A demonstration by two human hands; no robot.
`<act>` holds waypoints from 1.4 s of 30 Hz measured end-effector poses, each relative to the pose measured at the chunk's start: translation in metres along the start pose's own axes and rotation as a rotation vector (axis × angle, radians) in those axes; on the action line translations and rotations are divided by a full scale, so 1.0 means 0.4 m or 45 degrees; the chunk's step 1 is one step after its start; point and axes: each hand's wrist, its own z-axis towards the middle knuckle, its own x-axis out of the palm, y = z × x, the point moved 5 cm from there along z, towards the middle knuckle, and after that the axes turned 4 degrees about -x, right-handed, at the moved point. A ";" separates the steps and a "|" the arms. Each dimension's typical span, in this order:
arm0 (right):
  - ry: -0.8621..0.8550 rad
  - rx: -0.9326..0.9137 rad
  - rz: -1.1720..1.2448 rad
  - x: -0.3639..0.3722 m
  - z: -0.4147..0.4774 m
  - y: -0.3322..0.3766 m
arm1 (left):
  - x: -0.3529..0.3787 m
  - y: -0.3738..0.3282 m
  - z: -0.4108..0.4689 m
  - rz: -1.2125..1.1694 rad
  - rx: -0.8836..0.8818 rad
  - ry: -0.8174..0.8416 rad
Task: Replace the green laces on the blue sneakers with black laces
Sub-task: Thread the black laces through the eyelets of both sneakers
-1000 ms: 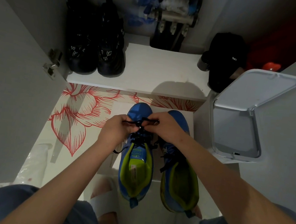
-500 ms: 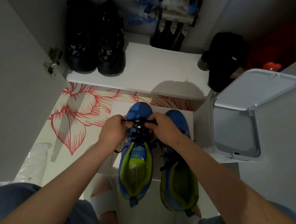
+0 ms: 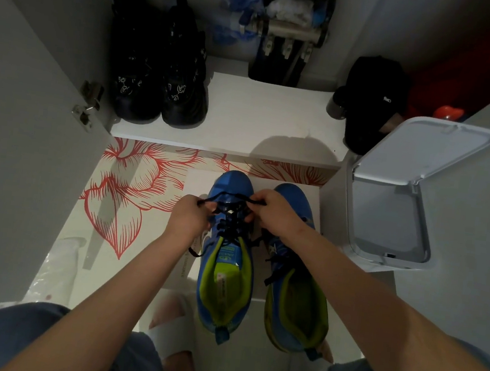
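The black lace [image 3: 230,196] is being pinched at both ends, the left hand [image 3: 187,218] closed on one end and the right hand [image 3: 274,211] closed on the other, with the strand being held stretched between the fingers [image 3: 205,204]. Just beneath them the left blue sneaker [image 3: 224,273] is being kept on the white board [image 3: 196,180], black lacing showing down its tongue. Beside the right hand's wrist, the second blue sneaker [image 3: 297,305] is being left untouched.

Left sneaker's tongue label [image 3: 229,248] reads roughly "JINSTAR", upside down
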 end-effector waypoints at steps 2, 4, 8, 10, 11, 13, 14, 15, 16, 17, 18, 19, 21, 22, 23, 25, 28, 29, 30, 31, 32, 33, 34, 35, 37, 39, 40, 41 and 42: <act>0.001 -0.001 0.008 0.001 -0.001 0.001 | 0.000 -0.004 0.000 0.012 0.024 -0.008; 0.012 -0.009 0.054 -0.002 -0.002 0.005 | -0.004 -0.006 0.005 -0.012 0.063 -0.045; -0.103 -0.076 0.124 -0.035 0.004 0.020 | -0.020 -0.023 0.001 -0.064 0.194 -0.199; -0.131 -0.116 0.075 -0.041 0.006 0.021 | -0.021 -0.033 0.001 -0.090 0.252 -0.248; -0.128 -0.134 0.051 -0.038 0.007 0.021 | -0.020 -0.034 0.002 -0.161 0.249 -0.254; -0.125 -0.174 -0.021 -0.031 0.010 0.020 | -0.017 -0.036 0.004 -0.277 0.208 -0.251; -0.125 -0.201 -0.059 -0.027 0.011 0.022 | -0.017 -0.038 0.002 -0.244 0.208 -0.256; -0.122 -0.232 -0.088 -0.024 0.012 0.026 | -0.015 -0.041 0.000 -0.166 0.230 -0.261; -0.118 -0.262 -0.113 -0.022 0.013 0.030 | -0.013 -0.042 -0.002 -0.086 0.270 -0.264; -0.113 -0.285 -0.137 -0.021 0.015 0.034 | -0.010 -0.045 -0.005 -0.013 0.315 -0.259; -0.107 -0.299 -0.161 -0.021 0.016 0.036 | -0.007 -0.048 -0.006 0.042 0.350 -0.243; -0.097 -0.305 -0.180 -0.020 0.017 0.038 | -0.004 -0.049 -0.005 0.074 0.367 -0.221; -0.084 -0.317 -0.199 -0.016 0.018 0.040 | -0.003 -0.051 -0.005 0.095 0.367 -0.187; -0.083 -0.329 -0.207 -0.014 0.018 0.041 | -0.003 -0.052 -0.004 0.095 0.363 -0.176; -0.085 -0.341 -0.213 -0.013 0.017 0.042 | -0.004 -0.052 -0.004 0.098 0.358 -0.168; -0.086 -0.364 -0.211 -0.014 0.016 0.044 | -0.003 -0.051 -0.005 0.111 0.345 -0.154; -0.095 -0.378 -0.206 -0.016 0.017 0.041 | -0.004 -0.051 -0.008 0.112 0.338 -0.135; -0.100 -0.375 -0.207 -0.016 0.018 0.039 | -0.006 -0.052 -0.007 0.132 0.340 -0.147; -0.103 -0.372 -0.211 -0.016 0.020 0.037 | -0.008 -0.053 -0.008 0.160 0.342 -0.167; -0.102 -0.369 -0.215 -0.016 0.022 0.035 | -0.009 -0.054 -0.009 0.192 0.340 -0.193; -0.098 -0.365 -0.215 -0.016 0.024 0.033 | -0.008 -0.053 -0.008 0.230 0.339 -0.215; -0.094 -0.360 -0.212 -0.017 0.025 0.032 | -0.005 -0.053 -0.008 0.276 0.339 -0.229; -0.092 -0.355 -0.209 -0.017 0.026 0.031 | -0.002 -0.052 -0.006 0.319 0.334 -0.235; -0.092 -0.352 -0.207 -0.016 0.027 0.029 | 0.000 -0.050 -0.005 0.337 0.307 -0.239; -0.091 -0.352 -0.207 -0.013 0.028 0.029 | 0.000 -0.034 0.007 0.226 0.172 -0.221; -0.079 -0.354 -0.208 -0.009 0.028 0.029 | 0.008 -0.019 0.014 0.004 0.008 -0.144; -0.070 -0.353 -0.204 -0.008 0.028 0.028 | 0.010 -0.014 0.015 -0.064 -0.036 -0.133; -0.064 -0.350 -0.195 -0.008 0.028 0.028 | 0.012 -0.014 0.016 -0.095 -0.042 -0.137; -0.060 -0.346 -0.182 -0.009 0.027 0.028 | 0.012 -0.018 0.017 -0.097 -0.011 -0.155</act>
